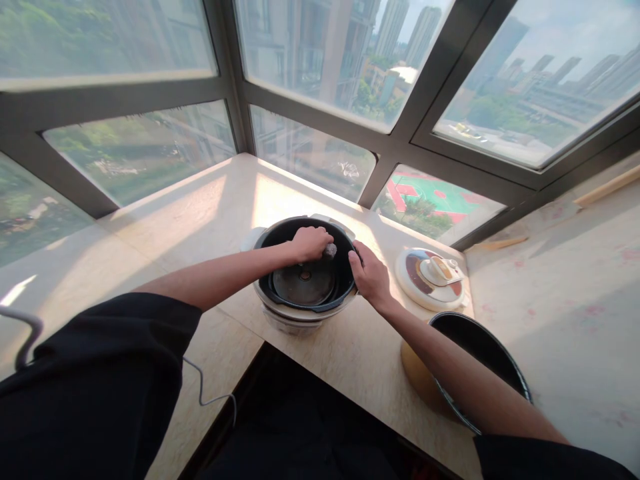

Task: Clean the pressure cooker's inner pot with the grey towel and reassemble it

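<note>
The open body of an electric pressure cooker (pixel 280 312), pale outside and dark inside, stands on the stone sill. Its bottom shows a round dark plate (pixel 305 283) with a small copper-coloured centre. My left hand (pixel 311 244) reaches into the cooker near the far inner wall. Its fingers are closed round a small grey crumpled cloth (pixel 330 251), of which only the end sticks out. My right hand (pixel 371 273) grips the cooker's right rim, thumb on the inner side and fingers mostly hidden.
A round cooker lid (pixel 431 277) lies to the right, by the wall. Nearer me is a dark-lined inner pot (pixel 417 363), partly behind my right forearm. A grey cord (pixel 201 383) trails over the sill (pixel 150 247) at left. Framed windows (pixel 310 147) enclose the far side.
</note>
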The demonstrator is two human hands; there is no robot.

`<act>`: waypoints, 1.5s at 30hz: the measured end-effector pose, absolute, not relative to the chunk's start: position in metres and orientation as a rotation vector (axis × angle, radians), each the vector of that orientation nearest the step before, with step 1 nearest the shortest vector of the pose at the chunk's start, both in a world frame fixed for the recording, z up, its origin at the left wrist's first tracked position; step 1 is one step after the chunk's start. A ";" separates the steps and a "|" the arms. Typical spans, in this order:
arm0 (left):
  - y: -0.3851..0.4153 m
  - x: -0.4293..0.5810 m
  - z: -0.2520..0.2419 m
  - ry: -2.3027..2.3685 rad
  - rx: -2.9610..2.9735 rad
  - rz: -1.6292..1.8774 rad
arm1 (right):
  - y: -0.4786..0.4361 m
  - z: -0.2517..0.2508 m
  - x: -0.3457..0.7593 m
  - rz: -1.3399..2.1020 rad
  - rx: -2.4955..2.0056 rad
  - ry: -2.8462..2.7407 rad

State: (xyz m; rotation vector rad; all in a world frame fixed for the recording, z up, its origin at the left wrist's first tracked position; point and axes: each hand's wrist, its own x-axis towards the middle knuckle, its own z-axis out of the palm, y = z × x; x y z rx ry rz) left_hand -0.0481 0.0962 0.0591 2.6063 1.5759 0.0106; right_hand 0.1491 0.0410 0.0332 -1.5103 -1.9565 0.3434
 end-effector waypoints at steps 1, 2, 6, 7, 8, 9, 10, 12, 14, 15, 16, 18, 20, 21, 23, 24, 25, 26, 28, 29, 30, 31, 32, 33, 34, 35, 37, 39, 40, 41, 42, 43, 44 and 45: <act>0.097 -0.053 0.059 1.586 2.621 -0.012 | 0.041 0.033 0.149 0.344 -1.509 -1.957; 0.097 -0.057 0.058 1.596 2.632 -0.038 | 0.041 0.033 0.149 0.344 -1.507 -1.958; 0.093 -0.066 0.063 1.669 2.587 -0.153 | 0.041 0.034 0.149 0.347 -1.502 -1.956; 0.091 -0.067 0.065 1.697 2.547 -0.183 | 0.041 0.034 0.148 0.350 -1.503 -1.957; 0.089 -0.067 0.068 1.721 2.506 -0.218 | 0.041 0.035 0.148 0.354 -1.503 -1.957; 0.086 -0.067 0.070 1.737 2.468 -0.261 | 0.040 0.035 0.148 0.357 -1.505 -1.957; 0.083 -0.066 0.072 1.747 2.433 -0.314 | 0.040 0.035 0.148 0.359 -1.509 -1.956; 0.076 -0.063 0.075 1.743 2.375 -0.421 | 0.040 0.035 0.147 0.359 -1.518 -1.957; 0.068 -0.059 0.075 1.731 2.324 -0.472 | 0.040 0.035 0.147 0.358 -1.524 -1.958; 0.065 -0.057 0.074 1.713 2.299 -0.480 | 0.040 0.035 0.147 0.358 -1.526 -1.960; 0.063 -0.055 0.073 1.674 2.263 -0.491 | 0.040 0.035 0.147 0.356 -1.527 -1.962; 0.059 -0.050 0.070 1.535 2.156 -0.540 | 0.040 0.035 0.147 0.350 -1.530 -1.967; 0.057 -0.044 0.069 1.378 2.033 -0.602 | 0.040 0.035 0.147 0.343 -1.532 -1.970; 0.057 -0.041 0.069 1.316 1.985 -0.616 | 0.041 0.035 0.147 0.341 -1.532 -1.968; 0.057 -0.034 0.070 1.242 1.925 -0.592 | 0.041 0.034 0.147 0.339 -1.528 -1.960; 0.058 -0.032 0.071 1.216 1.900 -0.555 | 0.041 0.034 0.147 0.339 -1.525 -1.955; 0.058 -0.029 0.073 1.193 1.874 -0.502 | 0.041 0.033 0.147 0.341 -1.523 -1.950; 0.059 -0.027 0.074 1.176 1.847 -0.434 | 0.042 0.033 0.147 0.345 -1.521 -1.945; 0.060 -0.026 0.077 1.167 1.786 -0.257 | 0.042 0.033 0.148 0.358 -1.517 -1.938; 0.059 -0.026 0.077 1.180 1.754 -0.147 | 0.042 0.033 0.148 0.364 -1.514 -1.936; 0.059 -0.026 0.078 1.206 1.720 -0.026 | 0.042 0.033 0.148 0.370 -1.512 -1.934; 0.058 -0.027 0.077 1.239 1.688 0.097 | 0.042 0.033 0.148 0.375 -1.510 -1.933; 0.056 -0.028 0.077 1.276 1.657 0.216 | 0.042 0.032 0.148 0.378 -1.508 -1.931; 0.055 -0.029 0.077 1.307 1.630 0.323 | 0.042 0.032 0.148 0.378 -1.506 -1.929; 0.053 -0.030 0.077 1.330 1.608 0.412 | 0.043 0.031 0.148 0.378 -1.504 -1.925; 0.052 -0.032 0.077 1.344 1.595 0.482 | 0.043 0.031 0.148 0.378 -1.501 -1.920; 0.052 -0.035 0.081 1.348 1.560 0.628 | 0.043 0.030 0.148 0.379 -1.495 -1.914; 0.054 -0.040 0.089 1.343 1.499 0.823 | 0.044 0.029 0.148 0.385 -1.485 -1.918; 0.055 -0.043 0.093 1.339 1.469 0.935 | 0.044 0.029 0.148 0.387 -1.481 -1.922; 0.056 -0.047 0.097 1.336 1.448 1.045 | 0.044 0.029 0.148 0.388 -1.476 -1.926; 0.056 -0.051 0.101 1.341 1.442 1.143 | 0.044 0.029 0.148 0.390 -1.474 -1.925; 0.055 -0.056 0.105 1.357 1.447 1.231 | 0.044 0.028 0.148 0.391 -1.475 -1.920; 0.054 -0.061 0.108 1.382 1.447 1.317 | 0.044 0.028 0.148 0.392 -1.477 -1.914; 0.050 -0.066 0.110 1.416 1.435 1.400 | 0.045 0.026 0.149 0.392 -1.478 -1.907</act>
